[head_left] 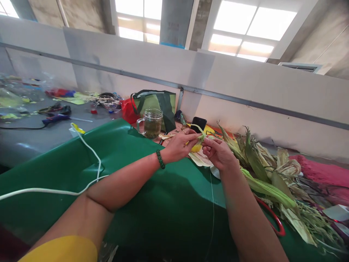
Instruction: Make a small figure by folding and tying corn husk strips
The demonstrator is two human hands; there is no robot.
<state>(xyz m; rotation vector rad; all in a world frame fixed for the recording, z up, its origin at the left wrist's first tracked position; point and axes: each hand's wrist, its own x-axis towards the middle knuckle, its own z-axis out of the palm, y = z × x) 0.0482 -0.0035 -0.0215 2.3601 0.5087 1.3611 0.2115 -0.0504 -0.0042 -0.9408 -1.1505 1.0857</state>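
My left hand (pixel 182 145), with a ring and a dark green beaded bracelet (pixel 160 159) at the wrist, pinches a small pale green piece of corn husk (pixel 201 138). Closed on the same piece from the other side is my right hand (pixel 220 153). One narrow strip of the husk curls up above the fingertips. Just below the hands, a white round item (pixel 215 172) is partly hidden by my right wrist. A thin thread (pixel 213 203) hangs down over the green cover. Something yellow shows behind the fingers, mostly covered.
Dried and green corn husks (pixel 261 163) lie in a heap at right, with a red curved handle (pixel 276 220) near them. A glass mug (pixel 152 123), a green bag (pixel 158 105) and a phone (pixel 199 124) stand behind. A white cable (pixel 95 156) crosses the green cover (pixel 62 156).
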